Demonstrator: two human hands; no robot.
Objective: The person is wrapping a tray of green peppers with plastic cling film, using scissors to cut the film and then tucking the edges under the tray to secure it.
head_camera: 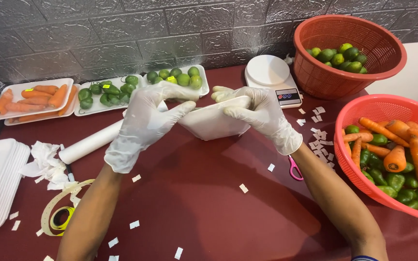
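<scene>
Three wrapped white trays are sitting along the back wall: carrots (30, 99), green peppers (106, 92) and limes (176, 77), some bearing small yellow labels. I am holding an empty white foam tray (214, 121) above the dark red tabletop (204, 203), my gloved left hand (143, 123) and right hand (262, 113) both pinching its rim.

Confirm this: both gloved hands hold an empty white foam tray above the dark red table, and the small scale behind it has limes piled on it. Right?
Not quite. In the head view the scale is bare; the limes sit in the red basket beside it. Both hands, left and right, do hold the empty white tray.
</scene>
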